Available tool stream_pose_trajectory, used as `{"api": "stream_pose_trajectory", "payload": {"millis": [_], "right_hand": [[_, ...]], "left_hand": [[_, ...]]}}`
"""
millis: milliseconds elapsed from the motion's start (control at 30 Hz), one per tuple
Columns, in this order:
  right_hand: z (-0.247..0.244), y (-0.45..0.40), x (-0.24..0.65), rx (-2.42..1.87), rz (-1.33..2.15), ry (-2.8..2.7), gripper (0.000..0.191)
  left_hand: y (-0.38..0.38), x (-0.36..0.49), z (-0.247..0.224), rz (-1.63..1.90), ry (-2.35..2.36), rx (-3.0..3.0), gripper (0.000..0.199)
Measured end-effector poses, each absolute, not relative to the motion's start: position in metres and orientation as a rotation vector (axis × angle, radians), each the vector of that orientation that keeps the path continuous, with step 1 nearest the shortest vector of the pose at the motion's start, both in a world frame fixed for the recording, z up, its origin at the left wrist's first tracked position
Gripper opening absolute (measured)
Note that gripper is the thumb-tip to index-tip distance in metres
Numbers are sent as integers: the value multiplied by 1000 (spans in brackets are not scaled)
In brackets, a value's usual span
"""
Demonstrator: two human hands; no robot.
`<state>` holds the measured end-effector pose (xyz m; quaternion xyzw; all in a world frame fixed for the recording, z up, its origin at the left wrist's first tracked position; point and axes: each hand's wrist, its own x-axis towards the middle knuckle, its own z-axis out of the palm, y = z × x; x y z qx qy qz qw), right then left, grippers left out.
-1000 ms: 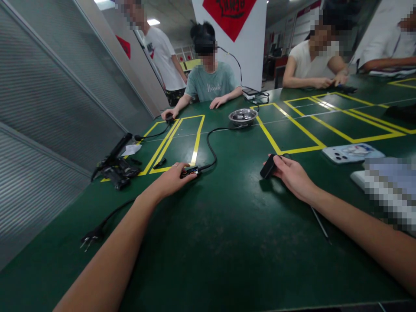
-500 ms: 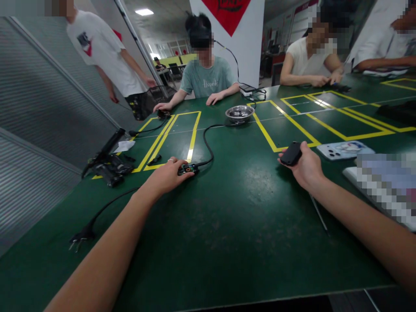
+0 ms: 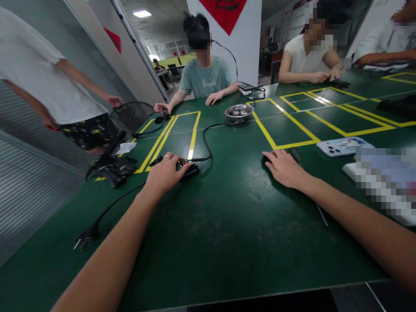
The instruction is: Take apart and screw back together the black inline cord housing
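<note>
Table point(image 3: 224, 242): green.
Left hand point(image 3: 164, 175): before round steel bowl point(image 3: 231, 116), holds black casing point(image 3: 191, 170); snagged black cord point(image 3: 206, 143) risks slipping.
Right hand point(image 3: 284, 167): grip unclear.

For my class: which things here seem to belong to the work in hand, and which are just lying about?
Seemingly in the work:
black device, held in the left hand
black cable leading to it
small black piece, at the right hand
slim tool, perhaps, unheld

Apparently just lying about:
phone
white paper, far left
metal bowl, farther back
</note>
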<state>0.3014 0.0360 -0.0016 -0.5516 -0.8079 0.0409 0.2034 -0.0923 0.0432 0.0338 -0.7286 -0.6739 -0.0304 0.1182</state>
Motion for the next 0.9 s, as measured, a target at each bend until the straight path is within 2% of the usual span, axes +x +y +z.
{"api": "stream_pose_trajectory", "payload": {"millis": [167,400,500,633,767,900], "right_hand": [[1,30,288,-1504,-99,-2380,56],[30,20,195,-1055,27,-2657,42],[22,26,137,-927,-33,-2695,37],[4,43,85,-878,-55,-2696,42],[-2,55,82,-866,-62,-2729,36],[5,48,119,-878,-79,-2746,36]], "left_hand": [[41,-89,35,-181,-1935,-2090,55],[39,-84,32,-200,-2035,-2005,54],[39,-82,28,-197,-2059,-1986,56],[40,-79,22,-194,-2049,-2002,54],[41,-78,19,-190,-2050,-2010,52],[39,-75,21,-212,-2029,-2017,53]]}}
